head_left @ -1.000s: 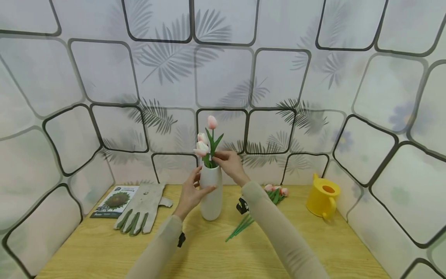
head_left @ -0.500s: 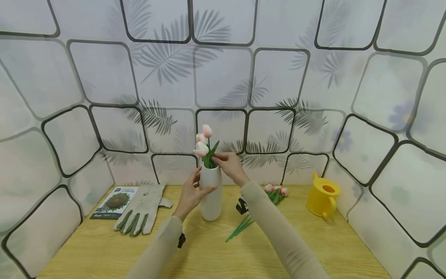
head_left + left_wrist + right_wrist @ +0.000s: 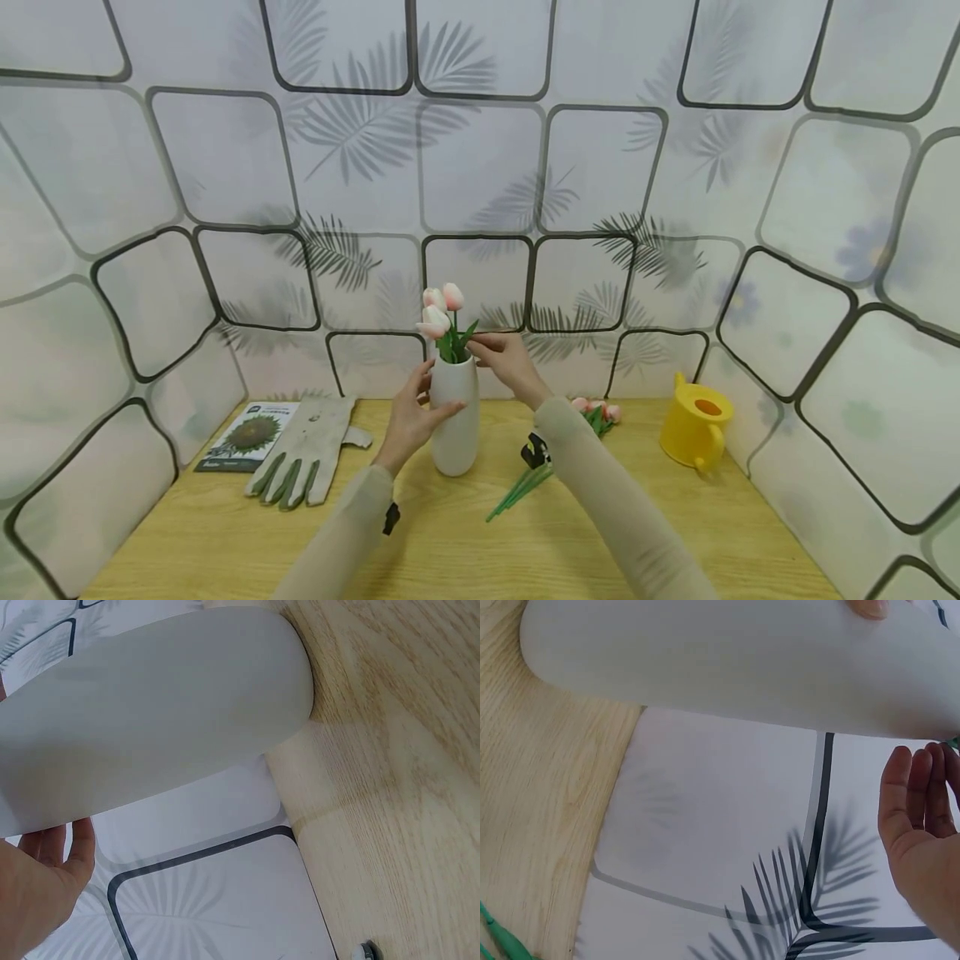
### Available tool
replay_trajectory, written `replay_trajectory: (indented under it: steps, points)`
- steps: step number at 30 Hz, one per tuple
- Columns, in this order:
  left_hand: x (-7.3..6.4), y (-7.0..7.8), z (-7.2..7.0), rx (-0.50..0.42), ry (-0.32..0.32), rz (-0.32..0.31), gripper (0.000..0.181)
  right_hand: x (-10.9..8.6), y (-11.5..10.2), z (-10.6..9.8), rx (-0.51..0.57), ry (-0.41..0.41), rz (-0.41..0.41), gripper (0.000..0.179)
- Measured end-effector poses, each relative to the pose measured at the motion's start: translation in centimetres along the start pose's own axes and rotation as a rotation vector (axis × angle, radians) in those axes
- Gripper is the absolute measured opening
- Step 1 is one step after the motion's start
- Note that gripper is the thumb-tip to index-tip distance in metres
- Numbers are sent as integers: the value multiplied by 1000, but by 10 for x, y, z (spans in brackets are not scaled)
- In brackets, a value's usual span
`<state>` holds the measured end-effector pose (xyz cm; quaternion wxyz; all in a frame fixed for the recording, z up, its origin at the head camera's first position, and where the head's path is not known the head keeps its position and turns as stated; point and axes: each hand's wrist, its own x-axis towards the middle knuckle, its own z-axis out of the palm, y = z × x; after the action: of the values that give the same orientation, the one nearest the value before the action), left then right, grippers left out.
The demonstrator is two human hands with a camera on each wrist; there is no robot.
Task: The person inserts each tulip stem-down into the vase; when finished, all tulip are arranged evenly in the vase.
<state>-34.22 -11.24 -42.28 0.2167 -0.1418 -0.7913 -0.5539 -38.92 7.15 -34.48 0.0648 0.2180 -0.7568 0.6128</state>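
Observation:
My left hand (image 3: pixel 411 417) grips the white vase (image 3: pixel 454 425), its thumb across the front and its fingers at the left side. The vase stands upright on the wooden table; its pale wall (image 3: pixel 165 712) fills much of the left wrist view. Several pink-and-white tulips (image 3: pixel 435 322) rise from its mouth, their lower stems hidden inside. At the right of the rim, my right hand (image 3: pixel 508 363) pinches a green part of the rightmost tulip (image 3: pixel 453 297). The right wrist view has the fingers (image 3: pixel 895 791) bunched beside the rim, with a bit of green at their tips.
More pink tulips with green stems (image 3: pixel 517 493) lie on the table, partly under my right forearm. A yellow watering can (image 3: pixel 692 427) stands at the right. Work gloves (image 3: pixel 306 450) overlap a sunflower seed packet (image 3: pixel 247 435) at the left. A patterned curtain (image 3: pixel 480 167) closes off the back.
The rightmost tulip has sunk lower into the vase, its bloom dropping beside the others. My right hand has shifted slightly right. The left hand and vase have stayed put.

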Motion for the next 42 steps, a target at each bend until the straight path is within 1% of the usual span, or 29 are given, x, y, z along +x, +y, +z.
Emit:
replay_trajectory:
  steps: [4,7,9,12,17,24,27,32,37,40,42]
  points:
    - [0,0,0,1,0,-1,84,-9,-2,-8,-3,-56,11,33]
    - [0,0,0,-4,0,-4,84,-15,-1,-17,0,-101,41,36]
    - [-1,1,0,-9,0,-7,83,-18,5,-23,1,-128,55,38]
    - [-1,1,0,-15,1,-10,82,-26,9,-33,-6,-164,79,40]
    - [-1,1,0,-18,4,-9,81,-40,18,-50,-20,-173,131,38]
    - [-2,2,0,-18,10,12,84,-54,42,-76,-1,-217,86,39]
    - [-2,3,0,-21,9,15,84,-62,52,-86,-7,-235,91,39]
    - [-2,3,0,-24,6,0,83,-73,66,-101,-27,-250,78,39]
    - [-1,3,0,-26,3,2,84,-80,81,-114,-66,-235,105,41]
    - [-1,3,-1,-27,-1,0,83,-83,89,-122,-88,-240,121,42]
    - [-1,3,-1,-24,-3,-4,82,-86,95,-127,-101,-253,117,42]
